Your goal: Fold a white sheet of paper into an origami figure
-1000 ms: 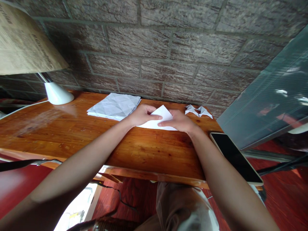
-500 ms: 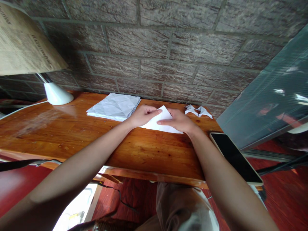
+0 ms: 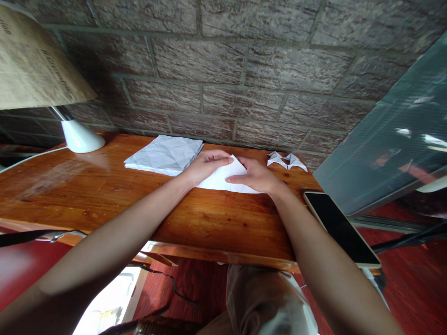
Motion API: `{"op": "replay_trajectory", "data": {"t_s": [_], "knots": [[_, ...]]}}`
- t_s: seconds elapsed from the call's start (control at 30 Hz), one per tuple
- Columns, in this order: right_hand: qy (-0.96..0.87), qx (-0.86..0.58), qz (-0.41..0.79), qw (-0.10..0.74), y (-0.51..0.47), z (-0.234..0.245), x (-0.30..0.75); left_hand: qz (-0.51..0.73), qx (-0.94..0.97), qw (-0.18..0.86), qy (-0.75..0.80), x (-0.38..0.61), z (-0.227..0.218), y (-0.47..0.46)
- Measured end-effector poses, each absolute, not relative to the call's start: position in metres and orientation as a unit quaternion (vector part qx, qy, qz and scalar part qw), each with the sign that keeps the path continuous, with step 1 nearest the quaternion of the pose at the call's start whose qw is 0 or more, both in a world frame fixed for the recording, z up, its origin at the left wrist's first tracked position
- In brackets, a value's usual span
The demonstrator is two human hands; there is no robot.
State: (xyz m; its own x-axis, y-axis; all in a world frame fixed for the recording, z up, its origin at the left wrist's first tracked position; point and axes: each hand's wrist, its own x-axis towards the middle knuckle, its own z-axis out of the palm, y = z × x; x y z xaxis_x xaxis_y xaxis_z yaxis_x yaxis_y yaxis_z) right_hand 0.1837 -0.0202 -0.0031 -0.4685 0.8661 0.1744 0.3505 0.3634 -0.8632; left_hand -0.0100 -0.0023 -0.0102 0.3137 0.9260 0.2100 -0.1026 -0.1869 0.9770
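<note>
A folded white sheet of paper [image 3: 220,180] lies on the wooden table [image 3: 104,195] near the brick wall. My left hand [image 3: 206,166] is closed in a pinch on the sheet's upper left flap. From the right side my right hand [image 3: 256,176] presses on the same sheet, its fingers bent over the fold. The two hands' fingertips nearly meet at the top of the paper.
A stack of creased white paper [image 3: 164,155] lies left of my hands. Two small folded paper shapes [image 3: 287,161] sit at the back right. A dark phone [image 3: 340,229] lies at the table's right edge. A lamp base [image 3: 81,136] stands back left.
The raised tip of the sheet has come down and lies flatter under my fingers. Both hands have shifted slightly toward each other.
</note>
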Motion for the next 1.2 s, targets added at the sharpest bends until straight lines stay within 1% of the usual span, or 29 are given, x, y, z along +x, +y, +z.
{"op": "replay_trajectory", "data": {"t_s": [0.23,0.57,1.03,1.13,1.2], "knots": [[-0.767,-0.394,0.393,0.319,-0.0197,-0.0031,0.1833,0.489,0.561,0.584,0.325,-0.0078,-0.0093,-0.0028],[-0.765,-0.394,0.400,0.316,-0.0223,-0.0012,0.1817,0.485,0.542,0.608,0.318,-0.0069,-0.0076,-0.0040],[-0.766,-0.385,0.400,0.324,-0.0243,0.0014,0.1794,0.504,0.545,0.588,0.321,-0.0050,-0.0058,-0.0049],[-0.762,-0.383,0.410,0.322,-0.0245,0.0014,0.1798,0.489,0.546,0.603,0.316,-0.0068,-0.0058,-0.0048],[-0.758,-0.381,0.415,0.329,-0.0240,0.0013,0.1810,0.474,0.572,0.591,0.315,-0.0094,-0.0051,-0.0046]]}}
